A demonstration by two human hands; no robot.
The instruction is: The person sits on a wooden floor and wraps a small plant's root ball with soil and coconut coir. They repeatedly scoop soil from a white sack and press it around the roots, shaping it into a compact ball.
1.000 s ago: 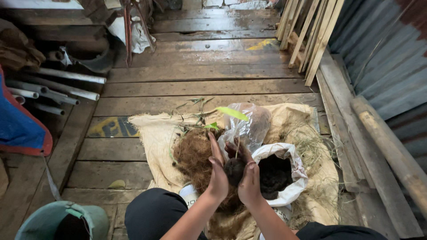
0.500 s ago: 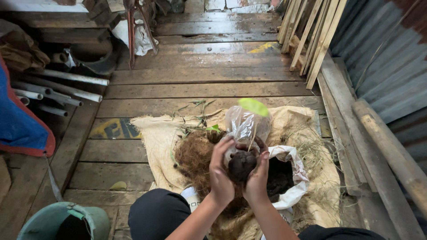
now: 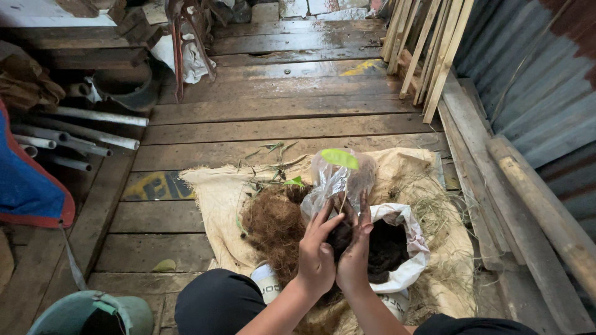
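Note:
Both my hands cup a dark ball of soil (image 3: 339, 236) with a thin seedling stem rising from it to a green leaf (image 3: 339, 158). My left hand (image 3: 318, 257) wraps the ball's left side and my right hand (image 3: 356, 251), smeared with soil, presses its right side. A clear plastic bag (image 3: 332, 183) stands just behind the ball. Below the hands is a white sack of dark soil (image 3: 403, 248). A heap of brown coconut fibre (image 3: 273, 226) lies to the left, all on a burlap cloth (image 3: 214, 198).
Wooden plank floor (image 3: 248, 130) around the cloth. Grey pipes (image 3: 81, 133) and a blue and red sheet (image 3: 25, 186) at left, a green bucket (image 3: 93, 313) at lower left. Wooden slats (image 3: 428, 49) and thick poles (image 3: 540, 205) lean along the corrugated metal wall at right.
My hands have kept closing around the soil ball and turned it slightly. The seedling leaf now stands higher and more upright than a second ago.

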